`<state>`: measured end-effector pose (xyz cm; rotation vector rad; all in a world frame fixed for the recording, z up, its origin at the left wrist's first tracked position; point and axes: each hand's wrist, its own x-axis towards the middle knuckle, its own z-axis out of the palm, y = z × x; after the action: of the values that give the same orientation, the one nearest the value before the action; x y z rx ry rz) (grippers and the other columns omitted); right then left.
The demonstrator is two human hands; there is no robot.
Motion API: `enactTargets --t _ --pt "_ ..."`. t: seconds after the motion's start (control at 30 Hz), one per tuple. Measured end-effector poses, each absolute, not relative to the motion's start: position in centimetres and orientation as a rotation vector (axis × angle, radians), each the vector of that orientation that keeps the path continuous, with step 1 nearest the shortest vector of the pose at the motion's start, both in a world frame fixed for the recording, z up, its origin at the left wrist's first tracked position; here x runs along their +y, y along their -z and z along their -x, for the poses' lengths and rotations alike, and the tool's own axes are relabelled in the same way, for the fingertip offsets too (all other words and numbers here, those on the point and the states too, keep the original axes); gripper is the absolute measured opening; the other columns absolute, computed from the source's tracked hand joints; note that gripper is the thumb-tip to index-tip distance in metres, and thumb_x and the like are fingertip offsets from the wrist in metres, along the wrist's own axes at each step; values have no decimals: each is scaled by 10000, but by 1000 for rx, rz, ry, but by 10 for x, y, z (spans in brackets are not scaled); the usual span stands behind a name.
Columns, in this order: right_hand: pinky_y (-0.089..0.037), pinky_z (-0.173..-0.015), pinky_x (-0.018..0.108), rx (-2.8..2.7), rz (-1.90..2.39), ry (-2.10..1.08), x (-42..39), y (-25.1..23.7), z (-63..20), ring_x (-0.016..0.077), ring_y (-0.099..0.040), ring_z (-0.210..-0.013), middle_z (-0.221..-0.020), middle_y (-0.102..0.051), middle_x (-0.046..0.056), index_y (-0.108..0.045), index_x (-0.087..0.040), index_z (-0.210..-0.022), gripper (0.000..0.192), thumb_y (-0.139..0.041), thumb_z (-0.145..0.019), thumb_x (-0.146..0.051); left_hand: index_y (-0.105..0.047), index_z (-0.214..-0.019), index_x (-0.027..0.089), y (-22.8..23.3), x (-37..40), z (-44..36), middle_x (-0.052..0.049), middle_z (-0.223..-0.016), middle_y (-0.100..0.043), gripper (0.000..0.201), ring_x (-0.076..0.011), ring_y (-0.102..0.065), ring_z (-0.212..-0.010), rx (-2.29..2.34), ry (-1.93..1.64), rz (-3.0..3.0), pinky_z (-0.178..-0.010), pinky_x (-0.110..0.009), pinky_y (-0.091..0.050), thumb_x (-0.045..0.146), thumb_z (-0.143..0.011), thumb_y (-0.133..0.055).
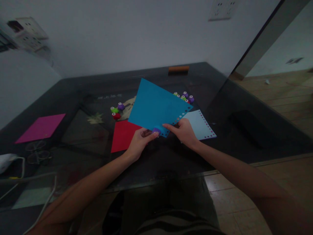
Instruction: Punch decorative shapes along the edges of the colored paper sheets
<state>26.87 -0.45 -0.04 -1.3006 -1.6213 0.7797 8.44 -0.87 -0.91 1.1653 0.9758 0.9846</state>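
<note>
Centre of clock: blue sheet point(156, 101), held tilted above the glossy black tabletop point(171, 160); 12 is toward the wall point(127, 39).

Left hand point(138, 140), at 7: fingers closed on a purple punch point(156, 130) at the sheet's lower edge, near its 6 o'clock corner. Right hand point(186, 132), between 4 and 5: fingers pinch the perforated edge.

Risks, judged: held only near its lower edges, the sheet could twist under thumb pressure and shift in the punch. The existing cut-outs lie close by, so overlap or a torn corner seems possible. Dim light could hide misalignment.

Surface: red sheet point(123, 137) between 7 and 8, pale sheet point(200, 124) at 4, magenta sheet point(41, 128) at 9, orange roll point(179, 69) at 1.

Room: wall socket point(221, 9) high at 1, tiled floor point(281, 107) at 3.
</note>
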Motion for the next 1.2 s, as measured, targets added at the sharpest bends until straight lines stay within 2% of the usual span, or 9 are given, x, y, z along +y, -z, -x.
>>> enactTargets --t 0.13,0.33,0.73,1.07,1.2 --pt "-345 -499 239 -1614 1275 -792 -5 0 -268 103 -438 -509 -550 -540 -12 -533 -168 -561 344 -640 -761 -426 -689 -860 148 9 -10 -85 -64 -899 -732 311 -205 -658 -859 959 -1009 -1168 -798 -304 -472 343 -639 -786" --pt "-376 -529 243 -1606 1248 -776 -6 1 -268 113 -475 -539 -610 -602 3 -590 -161 -637 284 -654 -761 -408 -703 -788 137 10 -8 -85 -76 -874 -741 308 -227 -664 -848 998 -1007 -1197 -790 -330 -488 378 -619 -793" --pt "-346 -494 242 -1638 1206 -768 -10 4 -265 102 -452 -494 -568 -571 -13 -560 -169 -607 311 -650 -767 -420 -722 -788 136 12 -6 -84 -59 -831 -739 277 -203 -658 -764 1014 -1005 -1266 -747 -310 -485 364 -642 -781" --pt "-421 -510 256 -1591 1249 -859 -4 6 -266 149 -574 -536 -582 -625 14 -584 -174 -656 287 -635 -759 -437 -697 -722 137 18 9 -81 -35 -730 -707 269 -195 -618 -697 1092 -1023 -1361 -689 -306 -458 385 -641 -764" --pt "-396 -503 250 -1627 1295 -814 4 8 -271 146 -569 -520 -554 -611 17 -554 -172 -594 306 -617 -768 -416 -696 -709 136 22 15 -83 -31 -719 -704 270 -179 -614 -673 1096 -1005 -1359 -678 -295 -448 385 -636 -773"
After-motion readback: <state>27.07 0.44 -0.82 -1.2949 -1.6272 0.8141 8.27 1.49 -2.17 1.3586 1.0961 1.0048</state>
